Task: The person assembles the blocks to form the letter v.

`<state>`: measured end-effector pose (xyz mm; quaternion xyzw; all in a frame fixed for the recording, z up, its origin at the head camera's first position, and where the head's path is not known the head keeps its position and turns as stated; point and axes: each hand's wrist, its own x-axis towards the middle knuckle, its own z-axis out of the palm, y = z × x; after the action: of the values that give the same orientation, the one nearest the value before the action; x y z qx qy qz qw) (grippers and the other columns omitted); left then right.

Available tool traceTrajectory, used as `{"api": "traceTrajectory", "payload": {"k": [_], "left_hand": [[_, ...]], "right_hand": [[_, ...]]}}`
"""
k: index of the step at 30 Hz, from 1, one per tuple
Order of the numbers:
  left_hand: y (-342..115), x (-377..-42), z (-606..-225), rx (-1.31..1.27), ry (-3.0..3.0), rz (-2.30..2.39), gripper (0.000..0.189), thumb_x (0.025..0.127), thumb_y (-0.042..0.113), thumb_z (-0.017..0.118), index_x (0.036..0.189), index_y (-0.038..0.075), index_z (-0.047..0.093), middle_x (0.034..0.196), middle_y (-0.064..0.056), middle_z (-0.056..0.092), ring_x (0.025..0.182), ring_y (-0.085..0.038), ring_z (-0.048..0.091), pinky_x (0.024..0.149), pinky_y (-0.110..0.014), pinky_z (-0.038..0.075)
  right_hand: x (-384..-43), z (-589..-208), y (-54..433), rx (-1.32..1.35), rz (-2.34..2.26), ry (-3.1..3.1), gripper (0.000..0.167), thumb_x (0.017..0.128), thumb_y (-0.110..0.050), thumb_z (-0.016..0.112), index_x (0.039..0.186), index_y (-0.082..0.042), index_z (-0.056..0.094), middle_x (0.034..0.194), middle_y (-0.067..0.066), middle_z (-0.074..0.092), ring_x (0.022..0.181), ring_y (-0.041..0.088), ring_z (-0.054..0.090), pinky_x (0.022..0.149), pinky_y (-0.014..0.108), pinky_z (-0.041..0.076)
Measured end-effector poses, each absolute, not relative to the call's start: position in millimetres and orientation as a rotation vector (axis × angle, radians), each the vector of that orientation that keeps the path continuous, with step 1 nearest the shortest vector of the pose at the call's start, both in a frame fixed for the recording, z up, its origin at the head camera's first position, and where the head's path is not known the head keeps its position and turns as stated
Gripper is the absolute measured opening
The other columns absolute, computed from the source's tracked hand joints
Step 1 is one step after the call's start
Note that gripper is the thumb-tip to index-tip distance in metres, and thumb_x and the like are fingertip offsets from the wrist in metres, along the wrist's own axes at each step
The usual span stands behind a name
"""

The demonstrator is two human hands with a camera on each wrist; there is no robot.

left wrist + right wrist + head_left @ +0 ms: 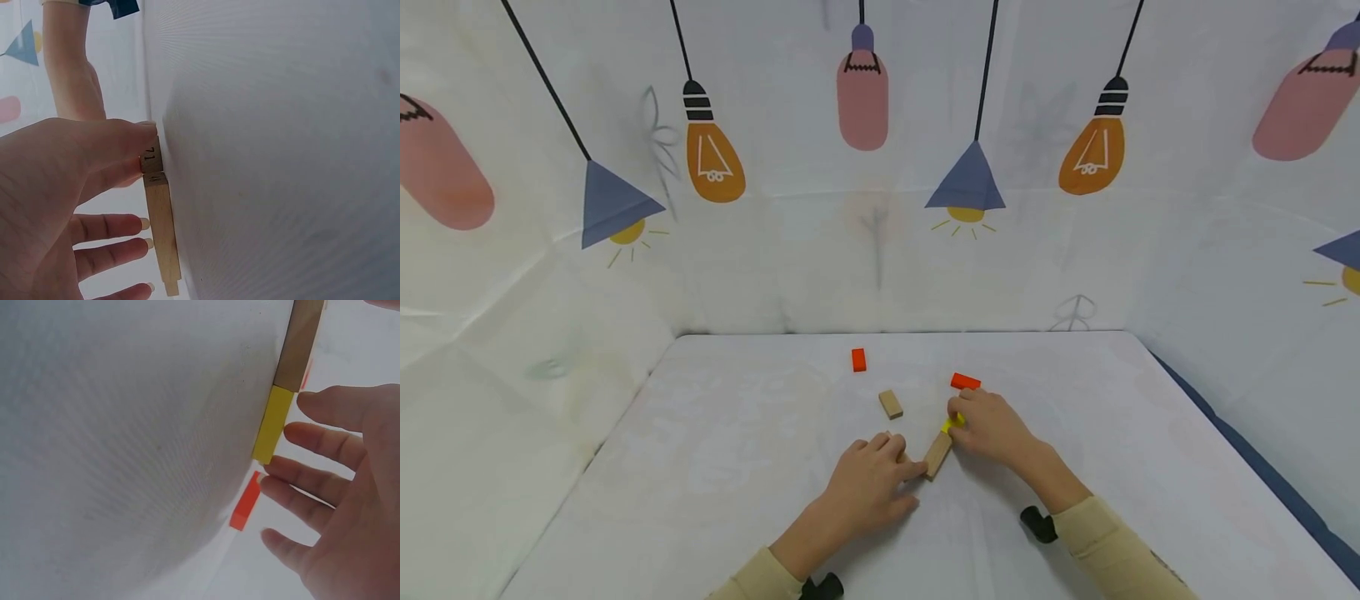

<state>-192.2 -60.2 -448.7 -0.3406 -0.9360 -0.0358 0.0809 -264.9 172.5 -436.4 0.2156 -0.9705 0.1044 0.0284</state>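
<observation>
In the head view my left hand lies low over the table, its index finger extended to the near end of a wooden block. A long wooden block sits beneath that hand's other fingers, beside the marked end of the first block; the hand mostly hides it from above. My right hand is at a yellow block that lines up end to end with the wooden one. Its fingers are spread along one side of the yellow block, with the thumb near the joint.
Just beyond the right fingers lies a red block. Farther back are another red block and a loose wooden block. A white cloth printed with lamps surrounds the white table.
</observation>
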Motion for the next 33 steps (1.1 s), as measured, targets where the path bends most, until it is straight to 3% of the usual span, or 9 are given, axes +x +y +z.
{"api": "traceTrajectory", "payload": {"k": [7, 18, 33], "left_hand": [[-60, -192, -448, -1.024, -2.782, -0.115, 0.040, 0.084, 0.050, 0.073, 0.123, 0.040, 0.068, 0.098, 0.009, 0.055, 0.089, -0.008, 0.047, 0.073, -0.029, 0.047], [-60, -189, -448, -1.027, -2.767, -0.090, 0.041, 0.083, 0.048, 0.074, 0.122, 0.039, 0.069, 0.096, 0.009, 0.055, 0.088, -0.008, 0.047, 0.069, -0.028, 0.044], [-60, -188, -445, -1.007, -2.810, -0.086, 0.042, 0.083, 0.049, 0.074, 0.124, 0.041, 0.068, 0.097, 0.010, 0.055, 0.090, -0.008, 0.047, 0.072, -0.029, 0.045]], "right_hand": [[-271, -435, 176, 0.616, 0.363, -3.002, 0.007, 0.086, -0.020, 0.066, 0.091, -0.016, 0.070, 0.092, -0.002, 0.061, 0.079, 0.014, 0.054, 0.076, 0.034, 0.048], [-271, -435, 183, 0.669, 0.414, -2.909, 0.011, 0.086, -0.018, 0.069, 0.095, -0.013, 0.070, 0.109, 0.004, 0.067, 0.096, 0.023, 0.062, 0.085, 0.041, 0.052], [-283, -434, 186, 0.677, 0.420, -2.871, 0.017, 0.087, -0.018, 0.069, 0.103, -0.012, 0.072, 0.108, 0.004, 0.066, 0.099, 0.025, 0.061, 0.089, 0.045, 0.052]]}}
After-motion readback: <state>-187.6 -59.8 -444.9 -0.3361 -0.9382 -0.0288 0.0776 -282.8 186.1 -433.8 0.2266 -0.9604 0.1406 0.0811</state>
